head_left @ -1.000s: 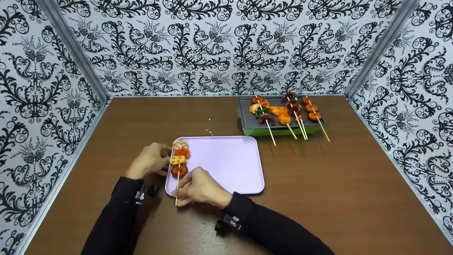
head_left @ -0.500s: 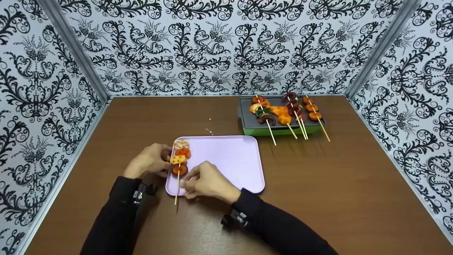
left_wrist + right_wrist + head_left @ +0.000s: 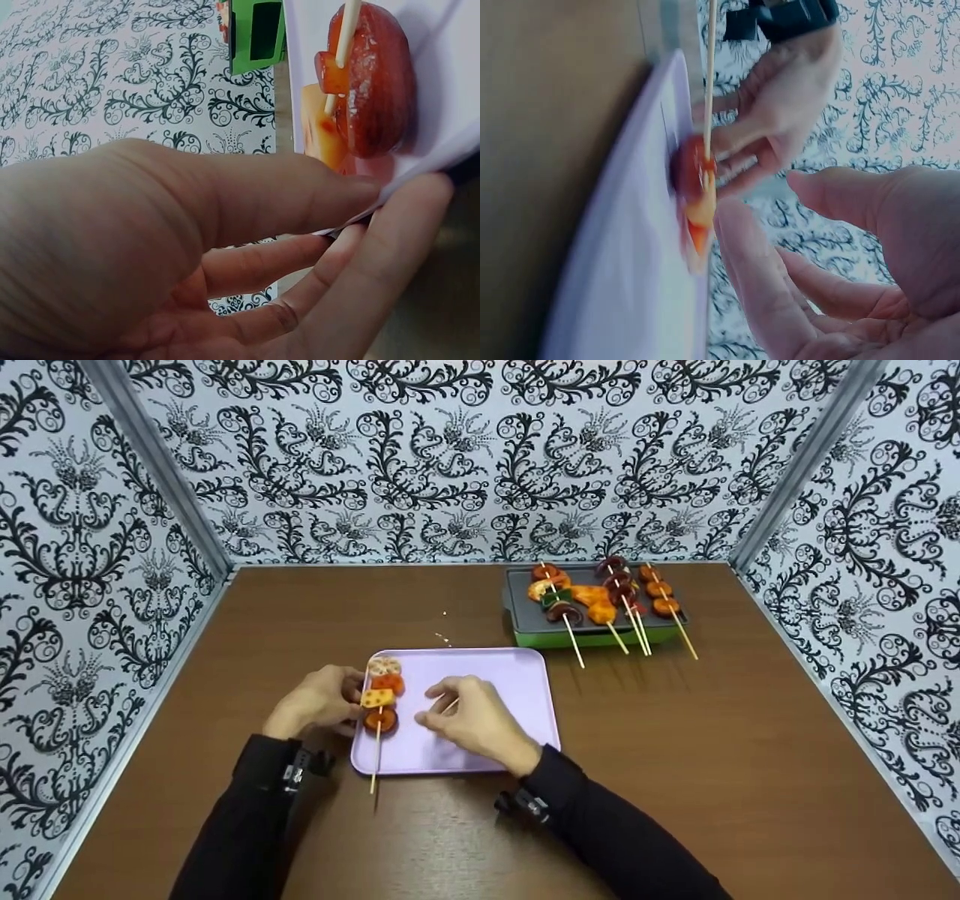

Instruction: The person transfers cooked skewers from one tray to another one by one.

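A lilac tray (image 3: 495, 671) lies on the table with one food skewer along its left side. That skewer (image 3: 380, 722) carries a round brown-red piece, a yellow spotted piece, an orange piece and a pale piece; its stick overhangs the tray's front edge. At the tray's left rim, my left hand (image 3: 319, 701) pinches the edge between thumb and finger, as the left wrist view shows up close. My right hand (image 3: 476, 720) hovers above the middle of the tray, right of the skewer. In the right wrist view its thumb and fingers are apart with nothing between them.
A green grill (image 3: 574, 640) with a dark grey top stands at the back right, holding several food skewers whose sticks jut over its front. Small light crumbs (image 3: 444, 639) lie behind the tray. Patterned walls (image 3: 465, 457) enclose the brown table (image 3: 675, 750).
My right hand has let go of the skewer's stick and moved right and away from me, over the tray. The skewer stays on the tray; my left hand has barely moved.
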`<state>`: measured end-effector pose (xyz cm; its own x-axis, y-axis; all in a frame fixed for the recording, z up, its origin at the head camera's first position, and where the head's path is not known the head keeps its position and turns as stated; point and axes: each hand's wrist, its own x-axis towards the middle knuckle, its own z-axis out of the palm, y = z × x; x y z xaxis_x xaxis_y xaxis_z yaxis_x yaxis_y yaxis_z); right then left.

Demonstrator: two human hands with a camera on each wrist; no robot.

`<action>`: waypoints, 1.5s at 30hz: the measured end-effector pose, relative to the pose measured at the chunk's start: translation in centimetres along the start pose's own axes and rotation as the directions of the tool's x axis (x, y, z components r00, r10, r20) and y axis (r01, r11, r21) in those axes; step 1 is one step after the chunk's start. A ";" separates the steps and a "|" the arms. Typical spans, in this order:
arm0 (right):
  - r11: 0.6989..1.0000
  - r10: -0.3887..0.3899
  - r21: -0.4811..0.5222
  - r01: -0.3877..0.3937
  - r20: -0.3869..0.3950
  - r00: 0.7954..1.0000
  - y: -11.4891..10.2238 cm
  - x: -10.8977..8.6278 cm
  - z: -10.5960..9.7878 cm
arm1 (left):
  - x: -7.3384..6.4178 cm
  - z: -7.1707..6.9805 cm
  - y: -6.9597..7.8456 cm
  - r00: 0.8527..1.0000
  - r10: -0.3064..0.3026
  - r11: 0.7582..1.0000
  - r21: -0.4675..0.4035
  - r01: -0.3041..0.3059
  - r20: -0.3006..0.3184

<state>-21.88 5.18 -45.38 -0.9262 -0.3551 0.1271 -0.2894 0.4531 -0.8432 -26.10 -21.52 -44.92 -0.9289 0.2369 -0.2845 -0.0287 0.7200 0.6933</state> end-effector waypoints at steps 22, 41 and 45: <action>0.899 -0.187 -0.438 0.004 -0.376 0.908 2.8 0.1 -9.2 | -0.1 0.1 -0.1 1.000 -0.011 0.999 -0.049 0.011 0.006; 0.857 -0.027 -0.459 -0.234 -0.494 0.869 6.3 -0.3 -14.5 | 0.1 0.4 -0.4 0.999 -0.019 0.990 -0.139 0.025 0.041; 0.866 -0.025 -0.447 -0.225 -0.488 0.873 6.7 0.0 -14.6 | 0.2 0.2 -0.3 0.999 -0.035 0.987 -0.152 0.040 0.037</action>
<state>-27.33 20.16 -43.38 -0.9189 0.0776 0.3869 -0.1502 0.8380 -0.5246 -26.23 -21.56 -45.29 -0.9130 0.2354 -0.3331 -0.1223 0.6212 0.7741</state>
